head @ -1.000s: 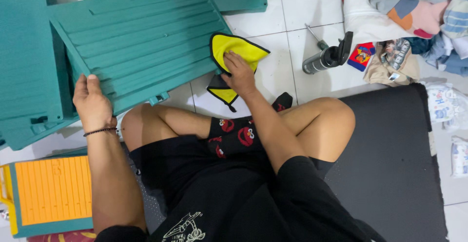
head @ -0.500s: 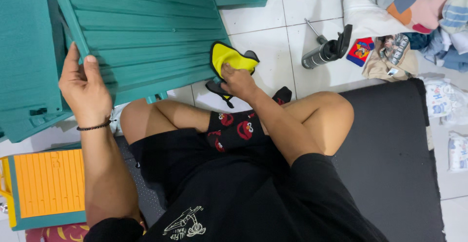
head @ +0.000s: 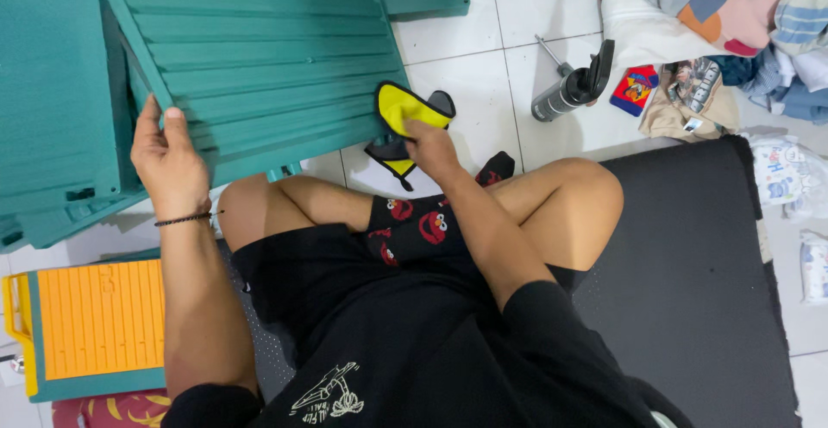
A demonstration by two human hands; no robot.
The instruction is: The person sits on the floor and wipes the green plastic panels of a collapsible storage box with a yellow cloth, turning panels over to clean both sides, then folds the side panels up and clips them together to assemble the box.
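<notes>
- A large teal slatted plastic panel [head: 259,57] is spread across the tiled floor [head: 483,74] at the upper left, tipped up on one edge; other teal pieces lie behind and beside it.
- A black mat [head: 707,290] is seen beneath the seated, cross-legged person – clothes are heaped beyond its far corner.
- An orange ribbed panel with a teal frame [head: 95,324] lies flat at the lower left, well apart from both hands.
- The left hand [head: 168,156] is closed on a raised rib of the teal panel, thumb on top, so the panel is steadied.
- The right hand [head: 429,145] is pinched shut on a yellow-and-black cloth [head: 404,111], which rests on the floor just beside the panel's lower corner.
- A dark bottle [head: 569,90] lies on the tiles, apart from the cloth.
- The step is judged to be a wiping of the panel – next, the cloth would need lifting onto the slats while the left-hand grip is kept firm.
</notes>
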